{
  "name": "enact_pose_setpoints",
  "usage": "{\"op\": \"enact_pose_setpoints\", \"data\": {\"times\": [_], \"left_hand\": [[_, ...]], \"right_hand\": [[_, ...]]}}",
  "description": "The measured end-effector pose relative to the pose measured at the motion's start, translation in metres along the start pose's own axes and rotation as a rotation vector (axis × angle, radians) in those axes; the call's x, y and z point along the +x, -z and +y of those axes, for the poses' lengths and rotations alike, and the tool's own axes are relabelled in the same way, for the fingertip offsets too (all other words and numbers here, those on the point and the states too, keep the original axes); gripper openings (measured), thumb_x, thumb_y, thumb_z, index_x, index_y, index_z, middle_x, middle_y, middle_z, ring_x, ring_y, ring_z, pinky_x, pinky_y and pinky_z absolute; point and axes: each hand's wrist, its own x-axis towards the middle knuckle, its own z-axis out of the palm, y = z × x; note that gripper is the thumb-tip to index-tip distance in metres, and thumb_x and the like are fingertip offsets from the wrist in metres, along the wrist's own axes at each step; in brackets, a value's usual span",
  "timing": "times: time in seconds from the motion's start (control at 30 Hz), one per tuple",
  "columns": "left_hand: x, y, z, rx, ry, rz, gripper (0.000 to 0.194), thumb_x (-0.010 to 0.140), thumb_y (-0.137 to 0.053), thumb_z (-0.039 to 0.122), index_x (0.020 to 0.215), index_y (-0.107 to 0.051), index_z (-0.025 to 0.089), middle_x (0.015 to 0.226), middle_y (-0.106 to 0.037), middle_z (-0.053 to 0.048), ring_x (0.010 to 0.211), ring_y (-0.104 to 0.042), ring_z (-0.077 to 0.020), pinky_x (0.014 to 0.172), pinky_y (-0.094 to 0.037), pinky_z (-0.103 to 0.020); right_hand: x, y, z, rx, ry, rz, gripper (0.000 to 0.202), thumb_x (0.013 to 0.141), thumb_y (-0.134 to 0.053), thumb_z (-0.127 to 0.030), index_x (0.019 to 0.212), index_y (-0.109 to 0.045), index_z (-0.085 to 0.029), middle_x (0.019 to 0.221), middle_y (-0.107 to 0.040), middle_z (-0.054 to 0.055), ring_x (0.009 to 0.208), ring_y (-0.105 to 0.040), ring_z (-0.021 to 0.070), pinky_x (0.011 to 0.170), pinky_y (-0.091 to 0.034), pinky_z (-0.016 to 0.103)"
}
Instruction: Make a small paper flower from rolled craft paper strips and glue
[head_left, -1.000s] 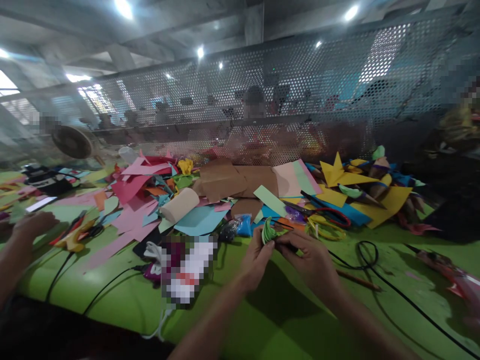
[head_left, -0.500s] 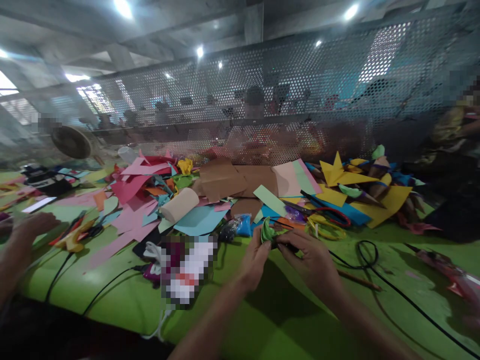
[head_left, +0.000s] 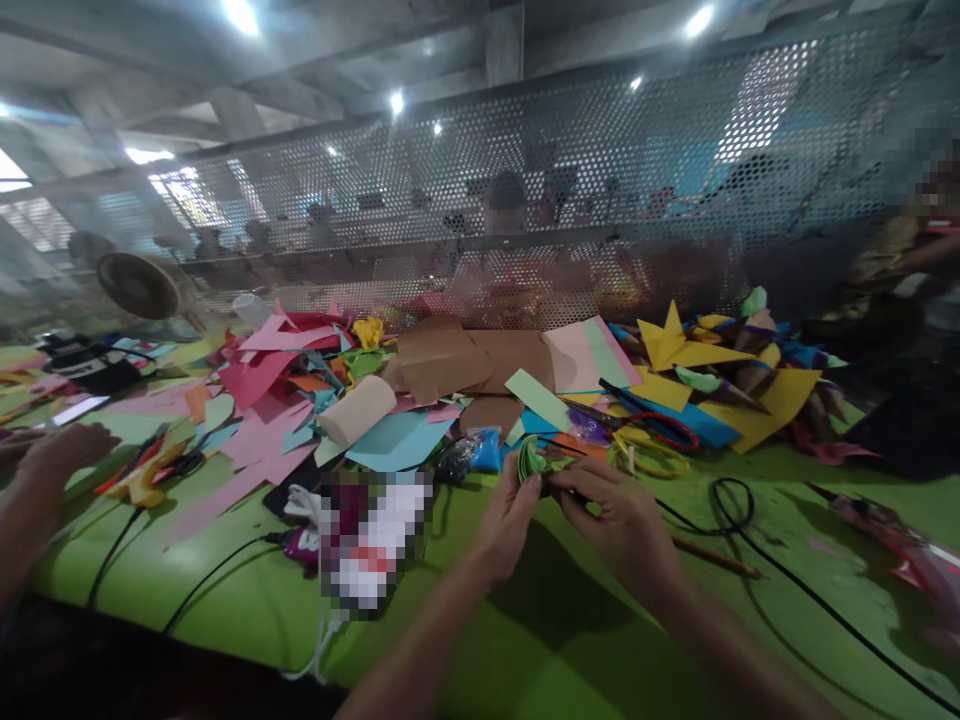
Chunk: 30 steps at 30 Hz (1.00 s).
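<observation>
Between my hands, over the front part of the green table [head_left: 465, 600], is a small piece of folded green paper [head_left: 531, 460] with curved, layered pleats. My left hand [head_left: 511, 510] pinches it from the left, thumb in front. From the right, the bent fingers of my right hand [head_left: 611, 505] close on its other end, where they hide part of it. A packet of blue and black material [head_left: 486, 450] lies just behind my left hand. Red-handled scissors [head_left: 667, 425] and a yellow-handled pair [head_left: 652, 455] lie beyond my right hand.
Coloured paper sheets [head_left: 405, 440], a beige roll [head_left: 358, 410] and yellow paper shapes [head_left: 675, 345] cover the back. A glue gun [head_left: 142, 480] lies at left near another person's hand [head_left: 67, 460]. A black cable [head_left: 795, 570] crosses the right side. A perforated metal screen [head_left: 600, 190] stands behind.
The green paper is turned slightly between my fingers, and more green shows near my right fingertips. Both hands stay in nearly the same place.
</observation>
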Motion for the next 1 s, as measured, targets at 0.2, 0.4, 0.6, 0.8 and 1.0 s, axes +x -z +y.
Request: {"op": "enact_pose_setpoints", "data": {"times": [0.2, 0.4, 0.6, 0.8, 1.0], "left_hand": [[0.001, -0.002, 0.003, -0.011, 0.022, 0.006, 0.049, 0.094, -0.048, 0.053, 0.129, -0.054, 0.019, 0.132, -0.061, -0.011, 0.132, -0.048, -0.0268, 0.115, -0.037, -0.043], [0.004, 0.002, -0.015, -0.015, 0.009, 0.055, 0.056, 0.095, -0.047, 0.052, 0.142, -0.046, 0.021, 0.147, -0.051, -0.011, 0.142, -0.039, -0.0275, 0.121, -0.025, -0.045], [0.004, 0.004, -0.019, -0.028, 0.072, 0.153, 0.067, 0.093, -0.049, 0.051, 0.149, -0.036, 0.017, 0.16, -0.032, -0.014, 0.151, -0.022, -0.0272, 0.124, -0.015, -0.043], [0.002, 0.002, -0.004, 0.013, 0.031, 0.101, 0.065, 0.093, -0.047, 0.053, 0.147, -0.041, 0.016, 0.154, -0.042, -0.015, 0.147, -0.031, -0.0294, 0.122, -0.024, -0.043], [0.001, 0.001, -0.003, 0.021, -0.016, 0.091, 0.063, 0.095, -0.045, 0.055, 0.144, -0.044, 0.016, 0.149, -0.049, -0.013, 0.143, -0.039, -0.027, 0.121, -0.027, -0.04]], "right_hand": [[-0.001, -0.001, 0.002, -0.02, -0.035, 0.007, 0.016, 0.09, -0.057, -0.015, 0.09, -0.071, -0.023, 0.084, -0.071, 0.004, 0.076, -0.068, 0.0187, 0.067, -0.055, 0.029], [0.0, 0.004, 0.001, 0.015, -0.064, 0.066, 0.007, 0.089, -0.062, -0.018, 0.089, -0.067, -0.022, 0.086, -0.07, 0.004, 0.076, -0.066, 0.0182, 0.065, -0.055, 0.029], [0.0, 0.005, -0.004, 0.017, -0.033, 0.024, 0.011, 0.09, -0.061, -0.017, 0.089, -0.07, -0.023, 0.084, -0.07, 0.004, 0.077, -0.068, 0.0186, 0.067, -0.056, 0.029], [-0.001, 0.003, -0.003, 0.008, -0.009, 0.012, 0.015, 0.09, -0.06, -0.015, 0.094, -0.072, -0.023, 0.086, -0.071, 0.004, 0.077, -0.068, 0.0186, 0.068, -0.055, 0.029], [-0.001, 0.004, -0.003, -0.042, 0.015, 0.014, 0.015, 0.091, -0.059, -0.015, 0.096, -0.071, -0.022, 0.087, -0.07, 0.005, 0.078, -0.068, 0.0184, 0.068, -0.055, 0.029]]}}
